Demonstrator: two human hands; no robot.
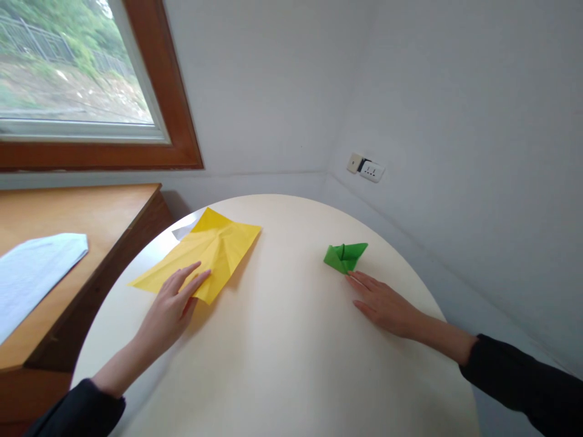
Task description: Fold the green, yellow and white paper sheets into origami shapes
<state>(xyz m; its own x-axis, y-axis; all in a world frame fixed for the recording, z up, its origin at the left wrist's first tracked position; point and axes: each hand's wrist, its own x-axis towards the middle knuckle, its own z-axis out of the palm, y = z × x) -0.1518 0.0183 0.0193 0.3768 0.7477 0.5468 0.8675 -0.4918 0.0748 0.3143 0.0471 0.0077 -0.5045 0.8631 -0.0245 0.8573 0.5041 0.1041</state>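
Observation:
A yellow sheet of paper (218,240) with creases meeting at a raised point lies on the left part of a round table. My left hand (175,303) rests on its near edge, fingers stretched and apart on top. The thumb is at the edge, its tip partly hidden. On the right is a small green folded paper (345,257), with pointed flaps and an opening on top. My right hand (385,306) is open beside it, fingers extended, fingertips at its near corner. Whether they touch it, I cannot tell.
The cream round table (282,364) has a curved far edge near the wall corner. A whitish sheet (182,230) peeks out behind the yellow paper. At left stands a wooden desk (113,206) bearing a pale blue-white item (40,267). A wall socket (372,171) and a window (68,67) are beyond.

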